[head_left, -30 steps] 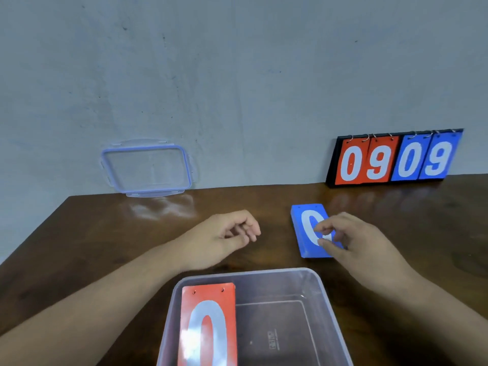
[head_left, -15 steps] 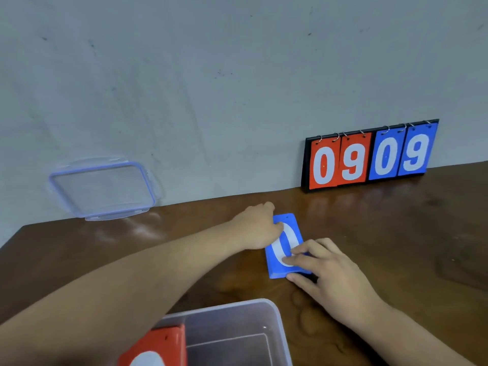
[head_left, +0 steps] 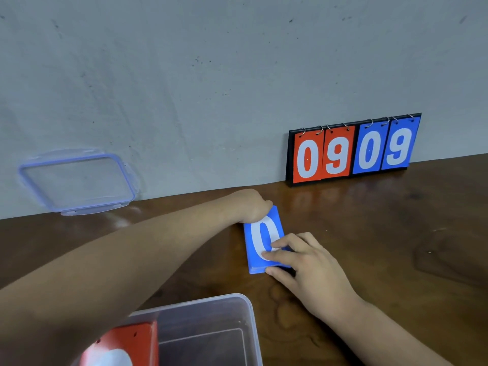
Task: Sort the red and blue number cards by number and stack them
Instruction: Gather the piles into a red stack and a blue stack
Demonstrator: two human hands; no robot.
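The blue card stack (head_left: 260, 233) is pinched at its near right corner by the right hand (head_left: 311, 270) and gripped at its far left corner by the curled left hand (head_left: 252, 207). It lies flat on the table (head_left: 369, 233), beyond a clear box (head_left: 211, 326) holding red cards (head_left: 132, 342).

The single head-worn camera looks forward and down from close above the bench (head_left: 369, 233), facing the grey wall (head_left: 211, 75) at its far edge.

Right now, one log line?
blue card stack: 0 up | left hand: grips far end | right hand: pinches near corner | red cards: in clear box
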